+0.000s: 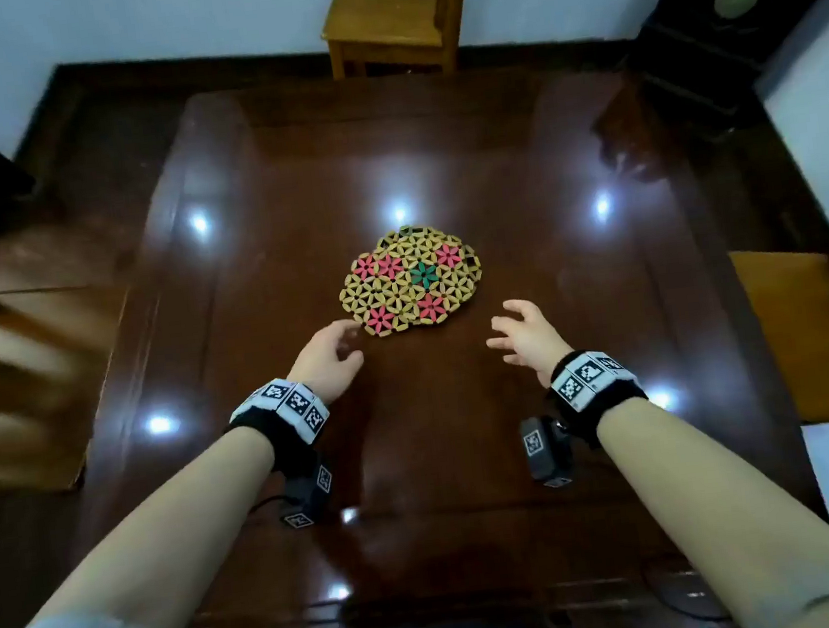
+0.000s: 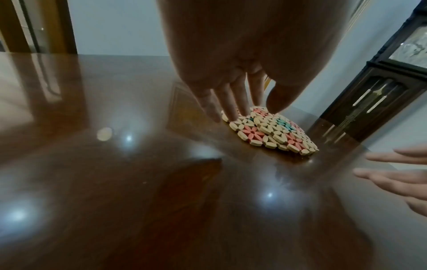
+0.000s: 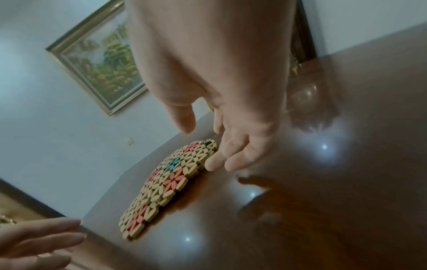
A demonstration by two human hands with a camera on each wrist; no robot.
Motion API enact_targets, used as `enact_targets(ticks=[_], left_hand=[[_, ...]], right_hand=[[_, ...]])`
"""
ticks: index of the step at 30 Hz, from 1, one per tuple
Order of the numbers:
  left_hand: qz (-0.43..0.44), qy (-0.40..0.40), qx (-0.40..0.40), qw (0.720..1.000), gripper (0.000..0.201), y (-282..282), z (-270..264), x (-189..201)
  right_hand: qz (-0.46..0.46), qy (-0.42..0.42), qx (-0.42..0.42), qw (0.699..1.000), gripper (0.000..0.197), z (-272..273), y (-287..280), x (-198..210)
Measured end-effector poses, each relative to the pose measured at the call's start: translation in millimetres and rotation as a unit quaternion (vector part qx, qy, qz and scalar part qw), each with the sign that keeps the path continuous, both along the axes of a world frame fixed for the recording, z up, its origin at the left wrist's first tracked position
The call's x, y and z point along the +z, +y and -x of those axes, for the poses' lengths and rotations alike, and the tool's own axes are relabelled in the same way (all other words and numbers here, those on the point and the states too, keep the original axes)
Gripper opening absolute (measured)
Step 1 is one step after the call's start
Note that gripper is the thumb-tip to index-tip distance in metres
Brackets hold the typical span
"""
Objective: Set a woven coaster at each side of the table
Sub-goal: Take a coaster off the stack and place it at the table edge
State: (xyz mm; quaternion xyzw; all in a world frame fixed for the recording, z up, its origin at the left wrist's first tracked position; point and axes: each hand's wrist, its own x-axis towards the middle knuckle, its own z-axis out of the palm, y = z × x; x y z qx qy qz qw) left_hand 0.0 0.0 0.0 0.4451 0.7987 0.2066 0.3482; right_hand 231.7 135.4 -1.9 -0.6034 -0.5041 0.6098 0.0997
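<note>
While the coasters lie overlapped in a small pile near the middle of the dark bench, the left hand hangs at their near-left edge, fingers loosely extended; the right hand hovers beside them, fingers spread, holding nothing.

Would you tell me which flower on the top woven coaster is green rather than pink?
The single green flower near the middle of the top woven bamboo coaster; the other coloured flowers around it are pink, the rest plain tan.

One stack of woven coasters, number unclear, two hands, two chairs
</note>
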Motion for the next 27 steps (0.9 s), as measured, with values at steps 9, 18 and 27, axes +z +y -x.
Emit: enact_targets(ticks=[9,18,27], left_hand=[[0.152,0.104,-0.105,0.977,0.061,27,-14,-16],[0.171,0.255,-0.201,0.93,0.06,29,-24,-14],[0.189,0.194,-0.204,0.941,0.06,32,-15,-8]], right_hand=[[0.111,0.114,-0.068,0.985,0.04,48,20,-14],[0.112,0.104,-0.189,0.97,0.045,64,18,-19],[0.133,0.086,-0.173,0.972,0.007,29,1,1]])
